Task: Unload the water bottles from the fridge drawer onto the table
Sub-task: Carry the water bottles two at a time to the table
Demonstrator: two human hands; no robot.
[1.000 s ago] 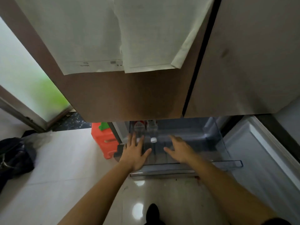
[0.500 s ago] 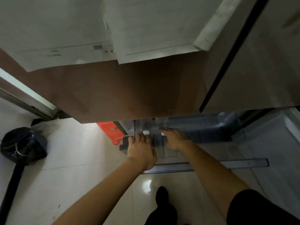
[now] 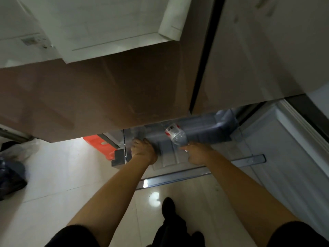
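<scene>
- The right hand (image 3: 197, 154) was over the fridge drawer (image 3: 252, 158), fingers curled tight round the neck of a water bottle (image 3: 175, 134).
- The bottle hung tilted above the drawer's middle, its base pointing toward the drawer's back.
- The left hand (image 3: 143, 150) was down in the drawer's left corner; its fingers were blurred, so the grip was impossible to tell.

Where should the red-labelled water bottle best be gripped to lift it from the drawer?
Grip the neck end, coming from the front, as the right hand does now. The water bottle is tilted with its narrow end toward the person and its labelled body pointing back into the drawer.
</scene>
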